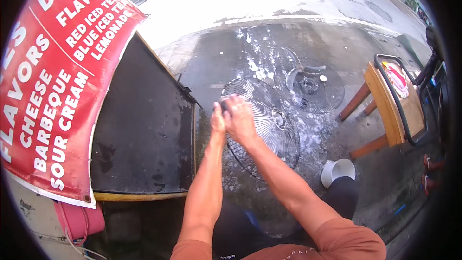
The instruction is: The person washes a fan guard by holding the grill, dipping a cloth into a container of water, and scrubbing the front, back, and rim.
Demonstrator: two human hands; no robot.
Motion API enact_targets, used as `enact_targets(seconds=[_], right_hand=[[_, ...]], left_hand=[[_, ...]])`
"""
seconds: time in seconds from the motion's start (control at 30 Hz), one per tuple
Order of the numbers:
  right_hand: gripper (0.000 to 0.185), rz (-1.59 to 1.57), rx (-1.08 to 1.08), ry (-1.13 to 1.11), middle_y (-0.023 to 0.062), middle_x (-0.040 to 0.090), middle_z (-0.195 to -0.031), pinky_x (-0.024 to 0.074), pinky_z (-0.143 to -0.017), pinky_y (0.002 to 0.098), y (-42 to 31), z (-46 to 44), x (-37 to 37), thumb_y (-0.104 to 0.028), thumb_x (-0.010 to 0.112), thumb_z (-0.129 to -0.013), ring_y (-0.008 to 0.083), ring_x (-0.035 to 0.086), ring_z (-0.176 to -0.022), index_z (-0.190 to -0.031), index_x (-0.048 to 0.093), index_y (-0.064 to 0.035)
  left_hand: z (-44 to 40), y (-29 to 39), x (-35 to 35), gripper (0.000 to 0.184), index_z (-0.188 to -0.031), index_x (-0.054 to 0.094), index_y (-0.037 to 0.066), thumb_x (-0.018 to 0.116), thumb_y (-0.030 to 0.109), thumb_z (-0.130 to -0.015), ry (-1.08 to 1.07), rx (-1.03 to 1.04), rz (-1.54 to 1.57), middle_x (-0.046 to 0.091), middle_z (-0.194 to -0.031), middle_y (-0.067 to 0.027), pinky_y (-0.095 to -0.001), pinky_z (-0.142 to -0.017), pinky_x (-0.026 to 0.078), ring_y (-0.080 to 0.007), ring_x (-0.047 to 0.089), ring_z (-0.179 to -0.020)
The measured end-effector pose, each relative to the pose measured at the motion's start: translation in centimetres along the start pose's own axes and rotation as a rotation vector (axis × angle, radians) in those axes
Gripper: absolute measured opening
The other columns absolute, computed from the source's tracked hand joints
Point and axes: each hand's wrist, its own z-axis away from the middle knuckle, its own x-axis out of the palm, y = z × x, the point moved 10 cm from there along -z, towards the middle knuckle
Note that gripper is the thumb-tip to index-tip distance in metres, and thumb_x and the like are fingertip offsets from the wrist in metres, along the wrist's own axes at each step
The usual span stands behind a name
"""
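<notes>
Beyond the near fan grille (270,123) lies the far fan grille (309,85), left of the table (393,113).

We count two bare hands (240,119), at least two wire fan grilles (277,119), one white bucket (337,171), one wooden stool (383,103), one black panel (144,127) and one red banner (72,84).

The left hand (218,121) and right hand (240,118) clasped a dark object (223,105) — near a fan grille (270,126) on wet, foamy pavement (313,137).

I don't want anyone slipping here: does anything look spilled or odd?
Yes: what looks like white foam lies in patches around the fan grilles, standing out against the dark, wet ground.
</notes>
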Motion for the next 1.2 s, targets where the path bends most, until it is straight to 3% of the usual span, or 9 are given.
enact_targets(seconds=[0.03, 0.07, 0.17, 0.37, 0.63, 0.73, 0.87, 1.07, 1.2], right_hand=[[0.041, -0.014, -0.066, -0.036, 0.0224, 0.055, -0.137, 0.0340, -0.111, 0.0546, -1.2, 1.0, 0.0, -0.005, 0.060, -0.084, 0.0430, 0.047, -0.131, -0.124, 0.059, 0.0011], [0.042, -0.028, -0.130, -0.078, 0.0217, 0.055, -0.137, 0.0339, -0.111, 0.0550, -2.0, 2.0, 0.2, -0.005, 0.060, -0.083, 0.0431, 0.047, -0.130, -0.124, 0.059, 0.0013], [0.042, -0.102, -0.176, -0.002, 0.0199, 0.059, -0.133, 0.0331, -0.112, 0.0567, -2.1, 5.0, -0.9, -0.006, 0.062, -0.081, 0.0423, 0.049, -0.130, -0.123, 0.060, 0.0020], [0.038, -0.212, -0.156, 0.119, 0.0201, 0.061, -0.128, 0.0369, -0.109, 0.0562, -2.1, 8.5, -4.0, 0.001, 0.070, -0.073, 0.0427, 0.051, -0.128, -0.110, 0.061, 0.0013], [0.037, -0.153, -0.255, -0.081, 0.0184, 0.059, -0.131, 0.0369, -0.111, 0.0515, -2.1, 14.3, -5.0, -0.007, 0.068, -0.070, 0.0385, 0.053, -0.127, -0.105, 0.058, 0.0003], [0.039, -0.119, -0.161, 0.061, 0.0247, 0.057, -0.130, 0.0378, -0.110, 0.0507, 1.5, 13.9, -5.8, -0.012, 0.064, -0.077, 0.0410, 0.055, -0.122, -0.111, 0.056, 0.0045], [0.049, -0.119, 0.384, 0.177, 0.0332, 0.055, -0.124, 0.0408, -0.104, 0.0503, 13.1, 13.8, -5.2, -0.022, 0.055, -0.091, 0.0474, 0.055, -0.112, -0.126, 0.047, 0.0107], [0.056, -0.168, 0.657, -0.035, 0.0372, 0.063, -0.103, 0.0452, -0.089, 0.0540, 20.3, 10.9, -5.1, -0.039, 0.053, -0.095, 0.0527, 0.060, -0.101, -0.131, 0.046, 0.0046], [0.053, -0.097, 0.683, 0.130, 0.0350, 0.065, -0.108, 0.0467, -0.087, 0.0530, 22.8, 9.1, -5.8, -0.043, 0.054, -0.092, 0.0507, 0.062, -0.102, -0.119, 0.056, 0.0015]], left_hand=[[-2.9, -1.8, -0.2, 0.063, -0.124, 0.062, 0.006, 0.028, 0.055, -0.105, -0.219, 0.094, 0.247, 0.065, -0.122, -0.0102, -0.0391, -0.102, 0.047, -0.0256, 0.060, -0.113], [-1.7, -2.5, -0.2, 0.068, -0.124, 0.060, 0.003, 0.027, 0.058, -0.104, -0.140, -0.120, 0.324, 0.065, -0.122, -0.0132, -0.0400, -0.101, 0.048, -0.0276, 0.061, -0.114], [0.6, -2.0, -0.3, 0.073, -0.124, 0.059, -0.002, 0.028, 0.061, -0.102, -0.107, -0.227, 0.184, 0.065, -0.118, -0.0184, -0.0407, -0.100, 0.048, -0.0299, 0.063, -0.110], [1.1, -0.8, 0.3, 0.030, -0.086, 0.058, 0.011, 0.049, 0.035, -0.101, -0.036, -0.148, 0.125, 0.063, -0.080, -0.0060, -0.0304, -0.063, 0.050, -0.0175, 0.060, -0.069], [0.8, -0.9, -1.5, 0.032, -0.085, 0.058, 0.011, 0.051, 0.037, -0.102, 0.052, -0.200, -0.125, 0.056, -0.070, 0.0011, -0.0244, -0.040, 0.037, -0.0095, 0.048, -0.051], [0.7, -0.7, -1.8, 0.031, -0.085, 0.058, 0.011, 0.051, 0.037, -0.102, 0.059, -0.147, -0.136, 0.056, -0.071, 0.0010, -0.0252, -0.041, 0.037, -0.0099, 0.048, -0.051], [0.4, -0.7, -1.9, 0.032, -0.085, 0.057, 0.010, 0.050, 0.035, -0.102, 0.044, -0.117, -0.177, 0.056, -0.072, 0.0001, -0.0254, -0.041, 0.038, -0.0100, 0.048, -0.051], [0.9, 0.3, -0.3, 0.032, -0.087, 0.057, 0.008, 0.048, 0.035, -0.103, 0.021, -0.029, -0.156, 0.057, -0.073, -0.0010, -0.0252, -0.040, 0.037, -0.0105, 0.047, -0.050], [1.1, 0.9, 1.9, 0.035, -0.109, 0.064, 0.006, 0.050, 0.038, -0.103, -0.162, -0.032, -0.002, 0.062, -0.083, -0.0031, -0.0260, -0.054, 0.047, -0.0112, 0.057, -0.063]])
